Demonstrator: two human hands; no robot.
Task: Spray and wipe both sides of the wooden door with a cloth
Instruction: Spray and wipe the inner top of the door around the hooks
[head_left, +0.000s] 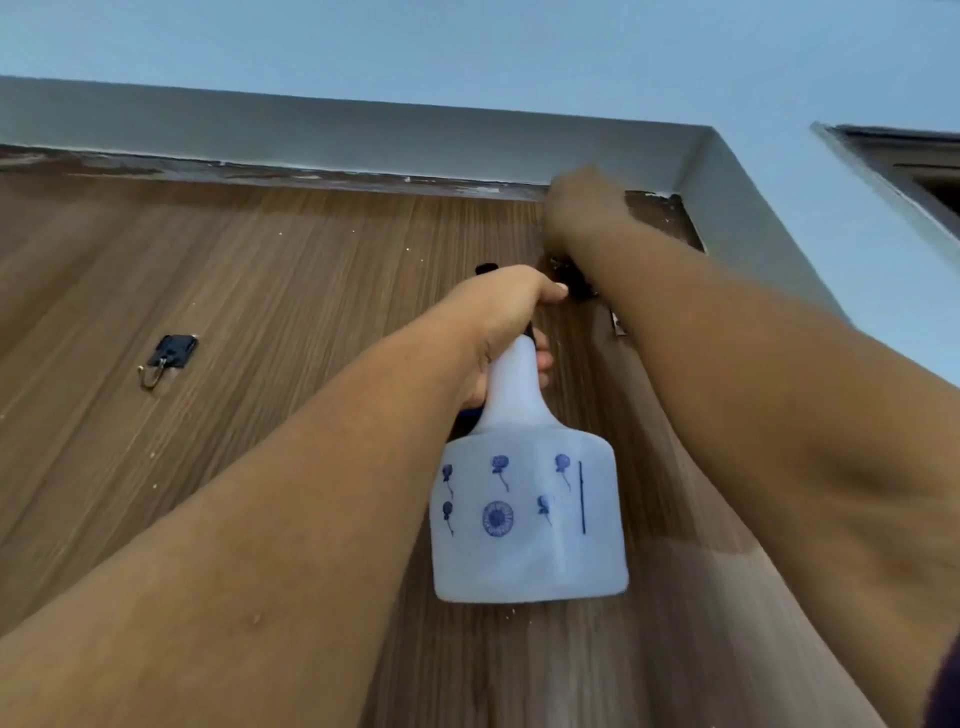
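Brown wood-grain door (260, 291): in front of me, seen from below. White translucent plastic spray bottle with blue flower print (527, 519): neck gripped in my left hand (506, 322), held up against the door. My right hand (582, 208): blurred at the door's top right corner; grip indiscernible. Black adhesive hook (169, 356): door's left side.

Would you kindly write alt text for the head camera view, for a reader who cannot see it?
Seen from below, a person's left hand grips the neck of a white spray bottle printed with blue flowers, held up against a wooden door. The right hand, blurred, reaches the door's top right corner by the grey frame. A black hook sits on the door at left.
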